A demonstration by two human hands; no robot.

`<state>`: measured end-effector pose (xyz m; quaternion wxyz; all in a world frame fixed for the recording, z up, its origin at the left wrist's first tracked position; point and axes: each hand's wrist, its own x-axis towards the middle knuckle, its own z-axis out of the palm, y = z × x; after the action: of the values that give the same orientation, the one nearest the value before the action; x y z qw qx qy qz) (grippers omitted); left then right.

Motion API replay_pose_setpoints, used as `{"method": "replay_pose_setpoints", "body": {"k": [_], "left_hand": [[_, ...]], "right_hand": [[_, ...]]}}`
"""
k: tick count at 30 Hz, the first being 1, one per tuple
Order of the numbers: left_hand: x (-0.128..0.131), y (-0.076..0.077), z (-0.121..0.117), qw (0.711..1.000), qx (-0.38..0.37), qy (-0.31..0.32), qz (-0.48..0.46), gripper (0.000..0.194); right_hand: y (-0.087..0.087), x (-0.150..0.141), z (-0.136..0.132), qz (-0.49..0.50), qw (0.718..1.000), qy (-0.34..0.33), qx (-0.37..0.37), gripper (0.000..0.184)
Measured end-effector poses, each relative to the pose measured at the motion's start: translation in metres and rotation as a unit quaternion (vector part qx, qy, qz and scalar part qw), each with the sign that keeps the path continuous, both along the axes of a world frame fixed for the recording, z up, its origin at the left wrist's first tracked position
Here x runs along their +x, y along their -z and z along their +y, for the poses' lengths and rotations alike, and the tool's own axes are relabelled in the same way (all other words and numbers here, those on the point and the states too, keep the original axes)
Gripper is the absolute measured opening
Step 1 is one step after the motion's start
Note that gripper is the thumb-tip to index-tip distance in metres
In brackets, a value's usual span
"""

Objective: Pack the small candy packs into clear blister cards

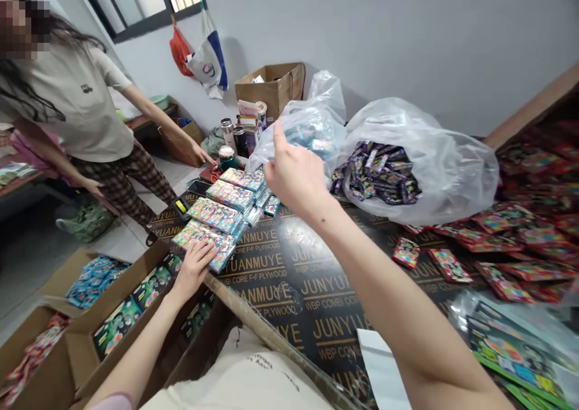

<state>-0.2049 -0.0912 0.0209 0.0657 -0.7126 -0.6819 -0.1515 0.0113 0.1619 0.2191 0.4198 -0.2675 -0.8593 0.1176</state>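
Along the near edge of a black plywood board (289, 289) with gold printing, the left hand (194, 268) lies on a stack of slim, multicoloured glossy packs (215, 220), its fingers close together and resting on top, not clamped around them. Above the board's middle, the right hand (294, 178) raises its index finger (278, 138) with the others curled; whether it grips anything, I cannot tell. Just beyond it sits a clear polythene bag (312, 135) of blue packets. The packs look light, stiff and slippery, so they would probably slide apart unless squared and held by their long edges. The soft bag would likely handle best gathered at its neck.
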Motion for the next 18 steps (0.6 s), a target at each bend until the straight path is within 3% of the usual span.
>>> {"method": "replay_pose_setpoints", "body": {"k": [6, 9, 11, 14, 18], "left_hand": [[-0.004, 0.007, 0.014, 0.999, -0.006, 0.022, -0.027, 0.05], [-0.004, 0.004, 0.017, 0.999, 0.001, 0.032, -0.027, 0.047], [0.002, -0.003, 0.018, 0.999, 0.021, 0.03, -0.018, 0.056], [0.024, -0.02, 0.021, 0.995, 0.099, 0.024, -0.024, 0.06], [0.068, -0.035, 0.037, 0.969, 0.206, 0.041, -0.13, 0.049]], "right_hand": [[0.004, 0.011, -0.005, -0.034, 0.999, 0.006, -0.026, 0.073], [0.003, 0.015, -0.021, -0.032, 0.999, -0.016, -0.025, 0.075], [0.008, 0.025, -0.039, -0.042, 0.998, -0.022, -0.042, 0.074], [0.037, 0.055, -0.074, -0.112, 0.985, -0.009, -0.129, 0.071], [0.104, 0.123, -0.11, -0.159, 0.939, 0.003, -0.304, 0.06]]}}
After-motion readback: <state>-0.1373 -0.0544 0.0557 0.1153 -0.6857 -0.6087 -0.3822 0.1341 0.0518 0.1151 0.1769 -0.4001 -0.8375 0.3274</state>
